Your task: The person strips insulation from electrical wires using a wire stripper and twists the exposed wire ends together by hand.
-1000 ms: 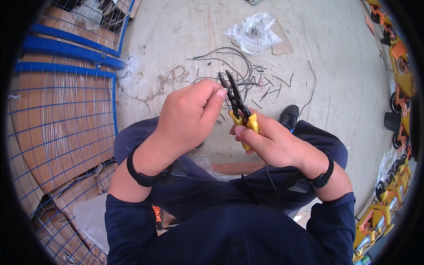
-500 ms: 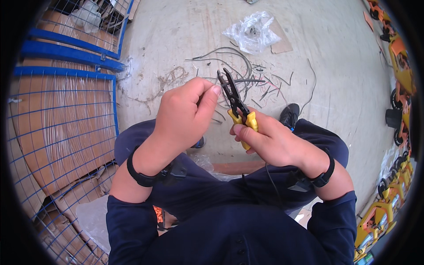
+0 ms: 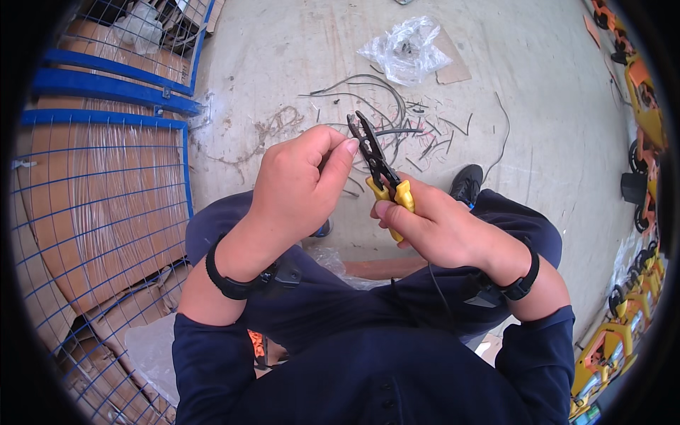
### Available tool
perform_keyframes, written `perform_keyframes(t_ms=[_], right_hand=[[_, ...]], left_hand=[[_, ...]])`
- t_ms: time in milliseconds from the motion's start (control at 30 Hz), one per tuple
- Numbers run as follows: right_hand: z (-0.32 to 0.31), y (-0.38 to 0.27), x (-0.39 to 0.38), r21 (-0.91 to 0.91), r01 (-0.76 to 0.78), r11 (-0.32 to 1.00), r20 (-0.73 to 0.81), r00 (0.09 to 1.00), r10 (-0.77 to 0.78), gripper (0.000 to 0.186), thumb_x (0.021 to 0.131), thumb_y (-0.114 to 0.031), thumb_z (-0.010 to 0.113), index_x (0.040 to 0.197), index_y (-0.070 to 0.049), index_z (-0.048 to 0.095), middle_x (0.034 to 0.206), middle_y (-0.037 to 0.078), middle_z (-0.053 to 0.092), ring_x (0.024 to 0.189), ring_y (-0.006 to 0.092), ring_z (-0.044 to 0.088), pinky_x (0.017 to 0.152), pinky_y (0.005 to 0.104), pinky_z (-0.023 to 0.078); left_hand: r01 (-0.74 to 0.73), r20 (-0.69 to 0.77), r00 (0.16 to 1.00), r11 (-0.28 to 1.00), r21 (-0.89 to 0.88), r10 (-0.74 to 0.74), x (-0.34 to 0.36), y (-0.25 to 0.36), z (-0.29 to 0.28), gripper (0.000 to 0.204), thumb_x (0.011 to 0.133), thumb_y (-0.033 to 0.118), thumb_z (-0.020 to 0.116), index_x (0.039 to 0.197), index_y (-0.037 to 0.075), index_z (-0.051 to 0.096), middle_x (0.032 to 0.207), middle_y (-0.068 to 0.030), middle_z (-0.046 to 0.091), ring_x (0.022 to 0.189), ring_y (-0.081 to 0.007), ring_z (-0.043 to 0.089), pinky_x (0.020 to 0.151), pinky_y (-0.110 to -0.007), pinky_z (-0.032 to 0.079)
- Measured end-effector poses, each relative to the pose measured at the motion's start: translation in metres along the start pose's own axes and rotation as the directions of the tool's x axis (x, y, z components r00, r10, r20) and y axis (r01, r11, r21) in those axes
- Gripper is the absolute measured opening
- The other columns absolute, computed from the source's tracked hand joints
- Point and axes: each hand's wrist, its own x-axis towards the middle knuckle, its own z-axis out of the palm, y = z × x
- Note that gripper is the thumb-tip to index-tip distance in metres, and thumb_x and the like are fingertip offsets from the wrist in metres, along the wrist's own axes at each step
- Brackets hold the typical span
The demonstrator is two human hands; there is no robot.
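Wire strippers [image 3: 374, 152] with black jaws and yellow handles point away from me. My right hand [image 3: 435, 223] is closed around the handles, and the jaw tips stand slightly apart. Beside the jaws, my left hand [image 3: 301, 177] is closed in a pinch, thumb against forefinger, with the fingertips touching or almost touching the tool. Whatever lies in that pinch is too small to make out. On the floor beyond the tool lie dark cable pieces [image 3: 398, 106] and thin scraps of wire.
Crumpled clear plastic [image 3: 407, 51] lies on a cardboard piece [image 3: 453, 71] farther off. A blue wire-mesh fence [image 3: 106, 184] with cardboard behind it stands at left. Yellow and orange wheeled machines [image 3: 602, 361] line the right side. My shoe [image 3: 466, 185] is near the cable scraps.
The jaw tips of the wire strippers look slightly closer together. Both hands keep almost the same place and grip.
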Motion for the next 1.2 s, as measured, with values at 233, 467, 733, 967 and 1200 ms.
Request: perform_keyframes(t_ms=[233, 467, 733, 967, 1200], right_hand=[[-0.002, -0.003, 0.0, -0.025, 0.002, 1.0, 0.023, 1.0, -0.002, 0.03, 0.101, -0.029, 0.047, 0.114, -0.002, 0.053, 0.09, 0.006, 0.062, 0.08, 0.0118, 0.06, 0.067, 0.028, 0.053], [0.004, 0.003, 0.003, -0.106, 0.165, 0.981, -0.097, 0.98, -0.175, 0.033, 0.097, -0.027, 0.049, 0.107, 0.004, 0.049, 0.074, 0.025, 0.061, 0.076, 0.0451, 0.061, 0.069, 0.0477, 0.046], [0.004, 0.006, 0.005, -0.213, 0.171, 0.962, -0.131, 0.971, -0.202, 0.034, 0.097, -0.026, 0.05, 0.107, 0.006, 0.05, 0.076, 0.027, 0.063, 0.079, 0.0456, 0.062, 0.071, 0.0494, 0.048], [0.005, 0.003, 0.004, -0.288, 0.194, 0.938, -0.16, 0.956, -0.247, 0.03, 0.097, -0.024, 0.051, 0.102, 0.005, 0.049, 0.071, 0.026, 0.062, 0.073, 0.0456, 0.062, 0.067, 0.0496, 0.049], [0.007, 0.0, 0.003, -0.334, 0.17, 0.927, -0.194, 0.95, -0.244, 0.031, 0.098, -0.026, 0.051, 0.098, 0.005, 0.049, 0.07, 0.026, 0.061, 0.071, 0.0457, 0.062, 0.065, 0.0501, 0.048]], left_hand=[[0.007, 0.006, 1.0, 1.0, 0.01, -0.007, 0.0, 0.0, -0.001, 0.013, 0.094, 0.012, 0.063, 0.089, 0.0, 0.065, 0.06, 0.001, 0.055, 0.056, -0.0035, 0.044, 0.05, -0.023, 0.036], [-0.003, 0.01, 1.0, 1.0, 0.016, 0.003, 0.001, -0.001, -0.002, 0.014, 0.094, 0.012, 0.062, 0.089, -0.001, 0.065, 0.061, 0.0009, 0.055, 0.056, -0.0036, 0.044, 0.05, -0.023, 0.036], [-0.041, -0.013, 0.999, 0.999, 0.03, 0.042, 0.003, 0.0, -0.002, 0.012, 0.09, 0.012, 0.063, 0.085, 0.001, 0.063, 0.057, -0.0116, 0.056, 0.047, -0.0233, 0.054, 0.048, -0.034, 0.041], [-0.038, 0.005, 0.999, 0.998, 0.045, 0.037, 0.002, 0.0, -0.004, 0.011, 0.09, 0.012, 0.063, 0.085, 0.002, 0.063, 0.058, -0.0121, 0.056, 0.049, -0.0252, 0.055, 0.049, -0.034, 0.042], [-0.055, 0.001, 0.998, 0.997, 0.05, 0.055, 0.002, 0.001, -0.007, 0.011, 0.091, 0.012, 0.062, 0.086, 0.002, 0.063, 0.059, -0.0125, 0.057, 0.05, -0.0258, 0.055, 0.05, -0.034, 0.042]])
